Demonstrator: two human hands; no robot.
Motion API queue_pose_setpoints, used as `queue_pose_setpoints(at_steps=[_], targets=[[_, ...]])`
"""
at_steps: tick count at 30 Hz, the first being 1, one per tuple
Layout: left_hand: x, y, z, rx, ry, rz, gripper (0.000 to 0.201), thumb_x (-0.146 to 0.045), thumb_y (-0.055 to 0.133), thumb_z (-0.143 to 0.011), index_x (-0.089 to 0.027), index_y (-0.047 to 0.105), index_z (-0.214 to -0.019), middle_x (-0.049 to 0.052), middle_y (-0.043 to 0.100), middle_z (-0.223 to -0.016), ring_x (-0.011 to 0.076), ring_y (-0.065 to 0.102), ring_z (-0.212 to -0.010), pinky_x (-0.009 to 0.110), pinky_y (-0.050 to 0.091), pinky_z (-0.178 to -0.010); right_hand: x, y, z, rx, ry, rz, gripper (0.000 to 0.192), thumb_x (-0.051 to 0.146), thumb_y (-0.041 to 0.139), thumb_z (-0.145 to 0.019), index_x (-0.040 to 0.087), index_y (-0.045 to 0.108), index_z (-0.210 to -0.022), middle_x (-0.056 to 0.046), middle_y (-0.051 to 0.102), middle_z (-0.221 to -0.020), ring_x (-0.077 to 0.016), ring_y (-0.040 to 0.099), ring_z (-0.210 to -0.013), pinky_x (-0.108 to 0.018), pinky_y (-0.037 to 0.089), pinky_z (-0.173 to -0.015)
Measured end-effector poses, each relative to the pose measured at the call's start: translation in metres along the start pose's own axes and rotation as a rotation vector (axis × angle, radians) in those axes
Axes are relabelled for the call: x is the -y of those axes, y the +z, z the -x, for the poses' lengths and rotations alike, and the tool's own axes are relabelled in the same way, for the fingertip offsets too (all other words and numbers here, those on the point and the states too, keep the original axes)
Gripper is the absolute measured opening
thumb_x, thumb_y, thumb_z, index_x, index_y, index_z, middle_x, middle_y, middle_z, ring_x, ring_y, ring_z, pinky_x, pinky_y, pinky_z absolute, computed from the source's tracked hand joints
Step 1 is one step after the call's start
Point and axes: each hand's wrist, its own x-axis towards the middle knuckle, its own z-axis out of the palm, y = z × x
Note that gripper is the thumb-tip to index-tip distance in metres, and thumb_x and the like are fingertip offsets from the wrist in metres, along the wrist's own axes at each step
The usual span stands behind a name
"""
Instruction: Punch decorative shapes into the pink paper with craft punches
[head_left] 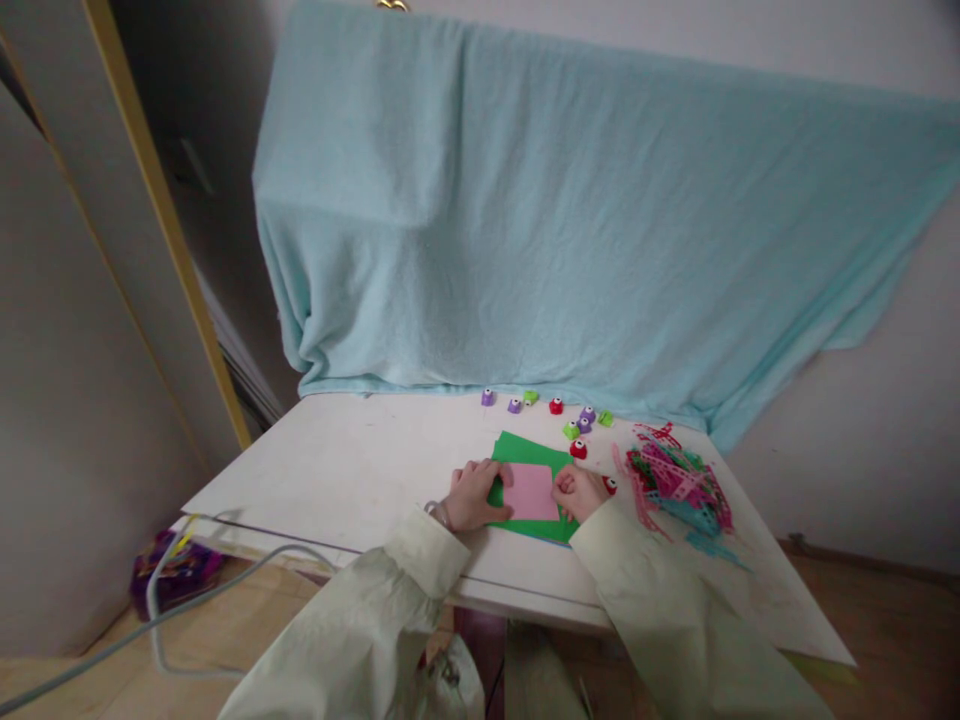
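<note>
A pink sheet [531, 491] lies on top of a green sheet [529, 452] near the front of the white table [360, 470]. My left hand [474, 496] rests on the left edge of both sheets, fingers on the pink one. My right hand [579, 492] is closed over a small red paper punch [610, 485] at the pink sheet's right edge. Another red punch [578, 449] stands on the green sheet's far right corner.
Several small purple, green and red punches [556, 405] stand in a loose row at the table's back. A heap of pink, green and blue paper offcuts [679, 480] lies at the right. A light blue cloth [585, 220] hangs behind. A cable [172, 600] hangs off the table's left.
</note>
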Motion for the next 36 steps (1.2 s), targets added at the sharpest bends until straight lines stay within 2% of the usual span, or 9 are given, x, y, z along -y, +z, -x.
queue_pose_setpoints(at_steps=[8,18,26,31,36], targets=[[0.0,0.001,-0.001,0.003,-0.008,-0.01,0.042,-0.042,0.07,-0.061,-0.029,0.052,-0.096,-0.003,0.054,-0.105,0.0231,0.045,-0.097,0.034,0.032,-0.081,-0.002,0.0,0.005,-0.091,-0.026,-0.026,0.004,0.02,0.056,-0.072,0.019,0.058,-0.069,0.003,0.06,-0.043,-0.0124,0.058,-0.035,-0.018,0.04,-0.036],[0.002,0.002,-0.001,0.002,0.009,-0.024,0.041,-0.043,0.068,-0.062,-0.029,0.051,-0.097,-0.003,0.054,-0.105,0.0228,0.046,-0.096,0.034,0.032,-0.078,-0.016,0.004,0.004,-0.044,0.051,-0.267,0.015,0.031,0.056,-0.075,0.017,0.06,-0.072,0.0,0.062,-0.046,-0.0149,0.06,-0.036,-0.019,0.042,-0.033],[0.001,0.002,-0.001,0.002,0.003,-0.032,0.041,-0.043,0.069,-0.062,-0.029,0.051,-0.097,-0.003,0.054,-0.105,0.0234,0.046,-0.097,0.034,0.033,-0.08,-0.008,0.005,0.004,-0.065,0.015,-0.094,0.007,0.024,0.056,-0.073,0.019,0.057,-0.071,0.003,0.061,-0.047,-0.012,0.057,-0.035,-0.017,0.036,-0.031],[0.001,0.002,-0.001,0.0,0.0,-0.028,0.042,-0.042,0.07,-0.061,-0.029,0.051,-0.097,-0.003,0.054,-0.105,0.0233,0.046,-0.098,0.034,0.033,-0.08,-0.011,0.007,0.001,-0.084,-0.029,0.053,0.001,0.019,0.057,-0.071,0.019,0.057,-0.07,0.001,0.064,-0.055,-0.0106,0.057,-0.04,-0.018,0.036,-0.036],[0.001,0.001,-0.001,0.002,0.001,-0.031,0.043,-0.043,0.069,-0.061,-0.029,0.051,-0.097,-0.003,0.053,-0.105,0.0234,0.046,-0.097,0.034,0.033,-0.08,-0.011,0.008,0.0,-0.103,-0.066,0.121,0.002,0.016,0.058,-0.068,0.018,0.057,-0.067,0.002,0.063,-0.053,-0.0112,0.057,-0.043,-0.019,0.039,-0.043]])
